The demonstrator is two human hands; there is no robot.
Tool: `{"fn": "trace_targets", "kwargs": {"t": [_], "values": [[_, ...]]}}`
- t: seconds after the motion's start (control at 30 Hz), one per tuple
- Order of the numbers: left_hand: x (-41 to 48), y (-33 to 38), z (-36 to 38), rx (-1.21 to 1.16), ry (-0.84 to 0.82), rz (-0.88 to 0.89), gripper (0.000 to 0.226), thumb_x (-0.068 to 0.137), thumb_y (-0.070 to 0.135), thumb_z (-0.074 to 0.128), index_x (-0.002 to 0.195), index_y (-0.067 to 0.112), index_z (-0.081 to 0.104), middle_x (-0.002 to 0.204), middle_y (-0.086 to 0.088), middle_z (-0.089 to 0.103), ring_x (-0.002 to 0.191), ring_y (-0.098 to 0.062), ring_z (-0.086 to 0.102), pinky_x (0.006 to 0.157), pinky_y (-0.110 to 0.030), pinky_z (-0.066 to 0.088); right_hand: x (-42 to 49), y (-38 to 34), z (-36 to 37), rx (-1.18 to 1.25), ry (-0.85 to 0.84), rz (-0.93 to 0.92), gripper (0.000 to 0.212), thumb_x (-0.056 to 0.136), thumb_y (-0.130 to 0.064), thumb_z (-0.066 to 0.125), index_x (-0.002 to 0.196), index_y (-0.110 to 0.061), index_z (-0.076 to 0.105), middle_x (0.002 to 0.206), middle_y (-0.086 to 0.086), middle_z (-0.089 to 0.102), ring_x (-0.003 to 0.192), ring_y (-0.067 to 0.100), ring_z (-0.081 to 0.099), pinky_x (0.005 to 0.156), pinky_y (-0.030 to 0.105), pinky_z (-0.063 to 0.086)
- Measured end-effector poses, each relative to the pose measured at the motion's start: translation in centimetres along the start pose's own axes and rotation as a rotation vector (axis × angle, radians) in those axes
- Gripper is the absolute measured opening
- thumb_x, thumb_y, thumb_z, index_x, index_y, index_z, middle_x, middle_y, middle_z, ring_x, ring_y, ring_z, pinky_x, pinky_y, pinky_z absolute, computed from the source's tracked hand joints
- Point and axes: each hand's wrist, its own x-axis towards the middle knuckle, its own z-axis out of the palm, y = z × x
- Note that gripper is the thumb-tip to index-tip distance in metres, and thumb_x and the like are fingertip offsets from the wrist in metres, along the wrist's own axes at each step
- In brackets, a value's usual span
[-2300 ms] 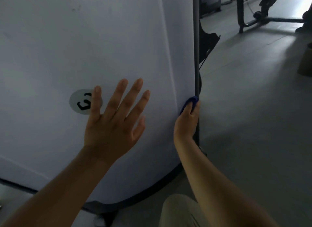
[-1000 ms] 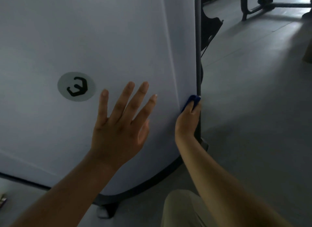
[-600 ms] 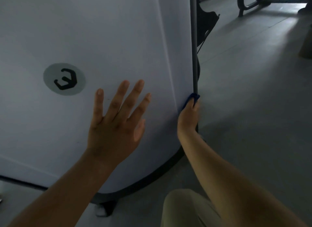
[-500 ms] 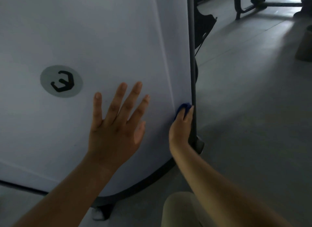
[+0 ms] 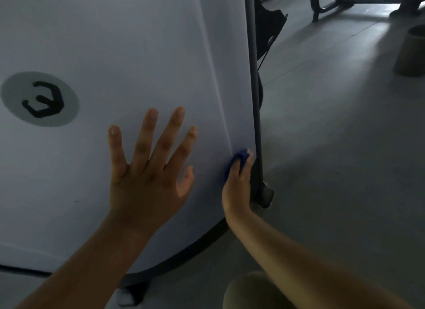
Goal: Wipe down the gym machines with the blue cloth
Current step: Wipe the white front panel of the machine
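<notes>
My left hand (image 5: pixel 149 170) lies flat on the white curved machine panel (image 5: pixel 138 55), fingers (image 5: pixel 177 127) spread and holding nothing, likely bracing me. At centre frame my right hand (image 5: pixel 238 182) bunches the blue cloth (image 5: pixel 240 157) in its curled fingers against the panel's right edge. The dark upright post (image 5: pixel 254 78) and its foot (image 5: pixel 264 196) crowd that edge. A grey round logo sticker (image 5: pixel 39 99) sits left.

Left hand (image 5: pixel 147 170) flat, fingers spread, arm extended; right hand (image 5: pixel 238 184) edge-on, holding blue cloth (image 5: pixel 241 155)
</notes>
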Motion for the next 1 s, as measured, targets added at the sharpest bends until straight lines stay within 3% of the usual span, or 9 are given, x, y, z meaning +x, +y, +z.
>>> {"fn": "trace_targets", "kwargs": {"t": [0.13,0.3,0.37,0.43,0.63,0.7,0.87,0.93,1.0], "values": [[-0.2,0.1,0.1,0.009,0.006,0.0,0.07,0.104,0.043,0.058,0.17,0.03,0.038,0.181,-0.002,0.024,0.167,-0.037,0.019,0.13,-0.074,0.006,2.8,0.1,-0.4,-0.015,0.056,-0.008,0.064,0.115,-0.054,0.034,0.173,-0.038,0.012,0.178,-0.011,0.025,0.161,0.015,0.029,0.131,0.035,0.022],[0.0,0.2,0.2,0.003,0.014,-0.001,0.07,0.104,0.044,0.058,0.17,0.03,0.038,0.181,-0.001,0.024,0.167,-0.037,0.019,0.13,-0.073,0.006,6.2,-1.4,-0.5,-0.011,0.132,0.076,0.091,0.096,-0.086,0.028,0.172,-0.036,0.019,0.175,-0.007,0.032,0.159,0.02,0.035,0.133,0.043,0.023],[0.0,0.3,0.3,0.017,0.026,-0.013,0.071,0.103,0.044,0.058,0.17,0.031,0.039,0.18,-0.001,0.026,0.166,-0.037,0.022,0.13,-0.073,0.007,2.1,0.3,0.1,0.016,0.092,0.012,0.075,0.109,-0.068,0.035,0.173,-0.037,0.011,0.179,-0.012,0.02,0.162,0.011,0.024,0.13,0.027,0.017],[-0.2,0.3,0.4,0.037,0.031,-0.009,0.072,0.103,0.044,0.059,0.17,0.031,0.038,0.18,-0.001,0.026,0.166,-0.038,0.023,0.13,-0.073,0.008,-1.0,1.5,0.1,0.034,0.003,-0.063,0.064,0.115,-0.054,0.037,0.171,-0.046,0.008,0.178,-0.019,0.018,0.162,0.005,0.022,0.13,0.029,0.02],[0.1,0.5,0.0,0.003,0.025,-0.004,0.068,0.103,0.041,0.057,0.168,0.028,0.042,0.18,-0.003,0.025,0.167,-0.038,0.019,0.129,-0.074,0.005,7.0,-0.2,-1.0,0.0,0.118,0.056,0.072,0.112,-0.065,0.031,0.174,-0.032,0.016,0.178,-0.006,0.025,0.162,0.02,0.028,0.135,0.047,0.019],[0.0,1.1,0.2,-0.033,0.024,-0.011,0.065,0.105,0.037,0.057,0.168,0.026,0.044,0.18,-0.003,0.026,0.167,-0.035,0.02,0.13,-0.073,0.005,5.0,0.3,-0.2,0.008,0.139,0.052,0.075,0.109,-0.07,0.032,0.173,-0.035,0.015,0.178,-0.009,0.025,0.162,0.017,0.027,0.135,0.045,0.02],[-1.9,3.1,1.6,-0.075,-0.032,0.087,0.061,0.109,0.032,0.054,0.168,0.021,0.043,0.18,-0.004,0.028,0.166,-0.027,0.025,0.133,-0.065,0.009,-1.1,3.9,-0.3,0.062,-0.005,-0.097,0.061,0.115,-0.053,0.04,0.171,-0.047,0.016,0.175,-0.021,0.025,0.16,0.003,0.027,0.133,0.037,0.024],[-2.9,3.8,2.0,-0.103,-0.058,0.127,0.061,0.109,0.031,0.055,0.168,0.022,0.044,0.18,-0.004,0.027,0.166,-0.026,0.026,0.133,-0.065,0.01,2.9,4.5,-1.1,0.011,0.028,-0.067,0.072,0.107,-0.068,0.039,0.171,-0.041,0.021,0.174,-0.015,0.032,0.159,0.009,0.033,0.134,0.045,0.025],[-3.7,4.3,2.4,-0.118,-0.098,0.159,0.063,0.108,0.032,0.055,0.169,0.023,0.042,0.18,-0.004,0.025,0.167,-0.025,0.024,0.133,-0.064,0.008,7.4,4.4,-1.8,0.005,0.098,0.064,0.099,0.087,-0.098,0.033,0.169,-0.044,0.024,0.171,-0.011,0.04,0.156,0.018,0.039,0.131,0.052,0.029]]}}
